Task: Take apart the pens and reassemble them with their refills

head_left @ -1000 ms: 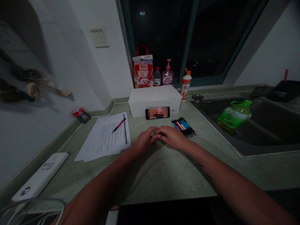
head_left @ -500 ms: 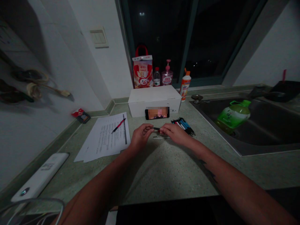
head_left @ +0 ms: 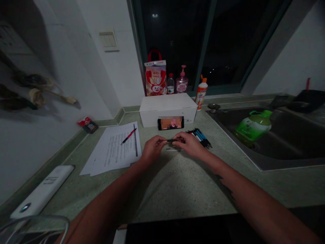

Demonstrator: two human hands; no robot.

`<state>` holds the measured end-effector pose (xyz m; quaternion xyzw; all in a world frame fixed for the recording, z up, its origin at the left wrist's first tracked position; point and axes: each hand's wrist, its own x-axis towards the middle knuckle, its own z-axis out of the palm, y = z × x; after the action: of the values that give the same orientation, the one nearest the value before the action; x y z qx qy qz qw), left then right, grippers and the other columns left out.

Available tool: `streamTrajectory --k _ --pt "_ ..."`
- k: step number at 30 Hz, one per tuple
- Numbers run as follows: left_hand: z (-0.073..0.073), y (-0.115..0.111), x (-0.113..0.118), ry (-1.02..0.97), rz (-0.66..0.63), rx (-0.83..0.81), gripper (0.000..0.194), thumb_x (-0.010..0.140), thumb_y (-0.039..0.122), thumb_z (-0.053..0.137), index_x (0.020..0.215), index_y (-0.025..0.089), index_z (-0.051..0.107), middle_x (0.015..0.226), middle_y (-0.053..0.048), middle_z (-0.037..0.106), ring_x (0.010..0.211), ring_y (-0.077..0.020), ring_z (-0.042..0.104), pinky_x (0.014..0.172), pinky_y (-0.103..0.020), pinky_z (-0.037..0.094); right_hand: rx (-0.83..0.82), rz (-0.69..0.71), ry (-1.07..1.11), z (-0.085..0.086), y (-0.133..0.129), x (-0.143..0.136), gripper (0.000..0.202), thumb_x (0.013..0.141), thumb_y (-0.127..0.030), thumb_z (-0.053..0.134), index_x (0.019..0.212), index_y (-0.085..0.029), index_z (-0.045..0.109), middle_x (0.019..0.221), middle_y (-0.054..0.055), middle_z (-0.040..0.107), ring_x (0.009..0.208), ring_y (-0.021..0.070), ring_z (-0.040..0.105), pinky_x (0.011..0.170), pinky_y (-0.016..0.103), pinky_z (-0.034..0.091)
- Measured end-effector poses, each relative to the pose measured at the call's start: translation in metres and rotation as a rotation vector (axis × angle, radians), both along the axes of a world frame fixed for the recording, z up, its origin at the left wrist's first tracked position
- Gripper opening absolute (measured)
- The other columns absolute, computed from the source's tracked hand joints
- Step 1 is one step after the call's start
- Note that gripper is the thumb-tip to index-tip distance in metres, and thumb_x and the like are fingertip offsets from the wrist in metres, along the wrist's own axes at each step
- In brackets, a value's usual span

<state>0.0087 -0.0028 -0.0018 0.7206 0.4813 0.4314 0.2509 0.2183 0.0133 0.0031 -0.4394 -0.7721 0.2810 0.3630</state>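
Between my two hands, a small dark pen-like piece (head_left: 172, 140) lies level above the counter. My left hand (head_left: 154, 146) pinches its left end, and the fingers of my right hand (head_left: 187, 142) close on its right end. Just below the fingers, a thin pale strip (head_left: 174, 149) rests on the counter. Several pens (head_left: 201, 137) lie side by side to the right of my right hand. Behind the hands, a phone (head_left: 171, 123) leans against a white box (head_left: 167, 103). A red and black pen (head_left: 128, 136) sits on printed sheets (head_left: 111, 149) at the left.
A sink (head_left: 291, 142) with a green bottle (head_left: 254, 125) in it is on the right. An orange-capped bottle (head_left: 201, 95) stands beside the box. A white power strip-like device (head_left: 43, 189) and cables lie at the lower left.
My right hand's fingers have shifted slightly and risen a little, so more of the dark piece shows between the hands. The view has moved slightly.
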Motion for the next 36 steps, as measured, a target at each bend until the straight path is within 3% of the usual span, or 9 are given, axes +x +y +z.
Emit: streamTrajectory --k 5,9,13,17,20,22,29,32,36 --pt "-0.001 -0.001 0.001 -0.015 -0.011 0.006 0.01 0.088 0.025 0.061 0.089 0.017 0.068 0.086 -0.004 0.073 0.078 -0.0169 0.067 0.075 -0.029 0.053 -0.143 0.047 -0.012 0.0 -0.002 -0.002 0.042 0.098 -0.045 0.045 0.075 -0.018 0.067 0.069 0.004 0.069 0.065 0.017 0.062 0.065 0.029 0.045" --pt "-0.001 -0.001 -0.001 -0.019 0.001 0.006 0.011 0.088 0.026 0.061 0.09 0.017 0.068 0.087 -0.004 0.073 0.078 -0.0171 0.067 0.075 -0.03 0.053 -0.076 -0.003 0.082 -0.002 0.0 -0.002 0.028 0.085 -0.044 0.067 0.096 -0.018 0.068 0.088 0.005 0.071 0.077 0.0173 0.064 0.069 0.028 0.047" --pt "-0.001 -0.001 0.0 -0.018 -0.007 -0.007 0.011 0.088 0.026 0.061 0.089 0.018 0.068 0.086 -0.004 0.073 0.078 -0.0169 0.067 0.075 -0.03 0.053 -0.176 0.05 0.08 -0.004 0.001 -0.003 0.036 0.096 -0.046 0.05 0.084 -0.017 0.068 0.074 0.005 0.069 0.065 0.0156 0.061 0.064 0.028 0.046" --pt "0.001 -0.003 0.002 -0.013 -0.01 -0.017 0.009 0.087 0.025 0.061 0.087 0.018 0.068 0.085 -0.004 0.073 0.078 -0.0169 0.066 0.075 -0.03 0.052 -0.156 0.024 0.158 -0.004 0.0 -0.004 0.029 0.087 -0.04 0.065 0.104 -0.017 0.066 0.087 0.005 0.07 0.073 0.0156 0.064 0.065 0.027 0.048" --pt "0.002 -0.003 0.001 -0.026 -0.015 -0.02 0.01 0.087 0.026 0.061 0.087 0.018 0.068 0.084 -0.004 0.072 0.077 -0.017 0.066 0.074 -0.03 0.052 -0.214 0.079 0.142 -0.002 -0.001 -0.005 0.024 0.092 -0.036 0.057 0.101 -0.016 0.068 0.08 0.004 0.07 0.064 0.014 0.062 0.06 0.026 0.046" --pt "0.001 -0.003 0.002 -0.035 -0.01 -0.039 0.011 0.086 0.027 0.061 0.087 0.018 0.068 0.083 -0.004 0.072 0.076 -0.0168 0.065 0.074 -0.03 0.052 -0.185 0.072 0.136 -0.001 -0.002 -0.006 0.018 0.091 -0.031 0.058 0.093 -0.016 0.068 0.078 0.004 0.07 0.066 0.015 0.062 0.062 0.027 0.047" --pt "-0.002 0.003 -0.002 -0.041 0.016 -0.118 0.016 0.086 0.031 0.06 0.086 0.017 0.066 0.078 -0.003 0.07 0.072 -0.0165 0.063 0.069 -0.029 0.05 0.133 -0.068 -0.063 0.006 -0.005 -0.003 0.008 0.084 -0.016 0.068 0.092 -0.018 0.068 0.093 0.005 0.069 0.086 0.0187 0.063 0.077 0.031 0.045" --pt "0.001 0.004 -0.006 0.084 0.076 -0.109 0.014 0.086 0.029 0.059 0.088 0.018 0.067 0.082 -0.005 0.071 0.075 -0.0187 0.064 0.072 -0.031 0.049 0.029 0.011 -0.093 0.008 -0.006 -0.002 0.008 0.083 -0.017 0.07 0.091 -0.018 0.069 0.088 0.004 0.07 0.081 0.0173 0.063 0.073 0.029 0.045" --pt "0.0 0.004 -0.009 0.432 0.097 -0.051 0.013 0.085 0.018 0.055 0.082 0.019 0.068 0.086 -0.009 0.07 0.084 -0.0248 0.063 0.076 -0.036 0.046 -0.059 0.167 -0.18 0.005 -0.011 -0.006 0.01 0.081 -0.015 0.073 0.089 -0.018 0.072 0.086 0.003 0.07 0.076 0.0151 0.063 0.069 0.026 0.044"
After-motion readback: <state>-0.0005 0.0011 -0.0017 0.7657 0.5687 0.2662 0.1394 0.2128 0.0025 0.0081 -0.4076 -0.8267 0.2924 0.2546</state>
